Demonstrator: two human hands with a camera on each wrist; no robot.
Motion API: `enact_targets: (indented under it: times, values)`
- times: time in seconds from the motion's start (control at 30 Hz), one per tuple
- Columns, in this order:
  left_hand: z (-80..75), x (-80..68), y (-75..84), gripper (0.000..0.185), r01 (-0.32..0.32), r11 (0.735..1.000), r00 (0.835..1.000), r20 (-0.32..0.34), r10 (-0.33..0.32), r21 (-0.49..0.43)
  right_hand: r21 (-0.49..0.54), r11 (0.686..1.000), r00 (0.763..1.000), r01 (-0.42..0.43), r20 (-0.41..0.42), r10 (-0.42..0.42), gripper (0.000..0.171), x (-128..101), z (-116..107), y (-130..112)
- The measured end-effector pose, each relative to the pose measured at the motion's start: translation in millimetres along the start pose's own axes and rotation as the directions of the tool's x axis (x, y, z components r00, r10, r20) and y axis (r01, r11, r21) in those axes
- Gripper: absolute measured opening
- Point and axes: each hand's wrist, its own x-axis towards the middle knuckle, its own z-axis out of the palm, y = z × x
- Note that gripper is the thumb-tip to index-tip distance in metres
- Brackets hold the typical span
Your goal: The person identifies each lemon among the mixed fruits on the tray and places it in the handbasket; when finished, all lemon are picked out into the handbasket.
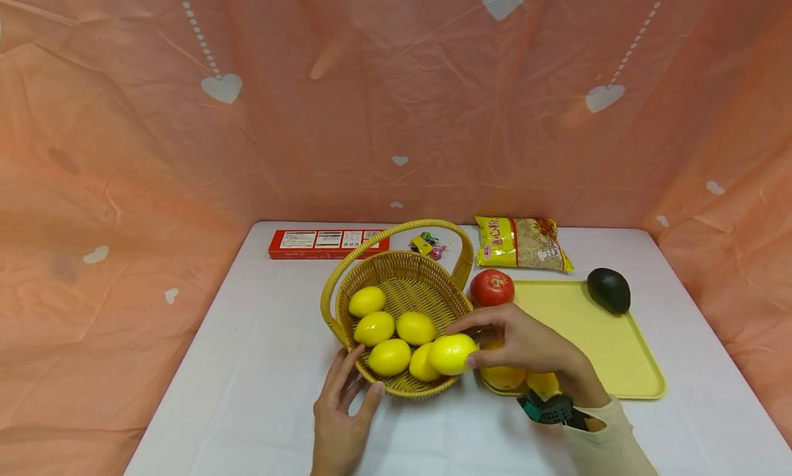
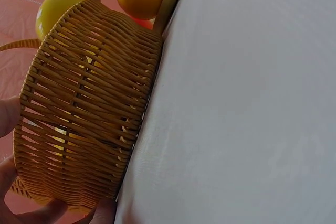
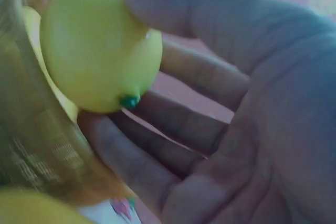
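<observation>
Lemon (image 1: 452, 353) is hovering over the basket's (image 1: 405, 388) near right rim, my right hand (image 1: 526, 342) pinching it by thumb and fingertips. My left hand (image 1: 340, 410), fingers relaxed, is bracing the basket's near wall; I'd judge lowering gently beside the other lemons (image 1: 390, 330) best.

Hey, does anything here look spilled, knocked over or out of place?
Nothing stands out. The basket sits upright with five lemons inside, the right hand holds a sixth lemon at its rim, and the tomato and avocado rest on the tray.

White table (image 1: 260, 366) before pink drape (image 1: 124, 153) (heart-patterned).
</observation>
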Motion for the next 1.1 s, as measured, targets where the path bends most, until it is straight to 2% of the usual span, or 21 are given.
enact_targets:
  times: [0.27,0.43,0.57,0.73,0.97,1.1]
  values:
    - [-0.1,0.0,0.0,0.061,-0.001,1.000,1.000,0.000,0.001,0.007,-0.185,0.983,1.000,0.006,-0.026,-0.011,0.039,25,44,-14]
    - [-0.6,0.8,-1.4,0.062,-0.014,1.000,1.000,0.004,0.014,0.022,-0.314,0.948,0.995,0.039,-0.073,-0.066,0.042,38,69,-17]
    - [-0.9,1.2,-1.7,0.063,-0.014,1.000,1.000,0.005,0.014,0.022,-0.381,0.923,0.991,0.050,-0.094,-0.093,0.043,42,77,-19]
    - [-1.0,0.8,0.0,0.064,-0.010,1.000,1.000,-0.003,0.010,0.021,-0.327,0.945,0.989,0.008,-0.135,-0.055,0.043,38,66,-22]
    - [0.8,-0.7,0.4,0.062,-0.017,1.000,1.000,-0.011,0.017,0.008,-0.111,0.994,0.975,-0.008,-0.219,-0.017,0.042,16,28,-10]
    - [0.3,-0.5,0.0,0.062,-0.004,1.000,1.000,-0.012,0.004,0.009,0.001,1.000,0.972,0.007,-0.233,-0.006,0.042,-5,6,-2]
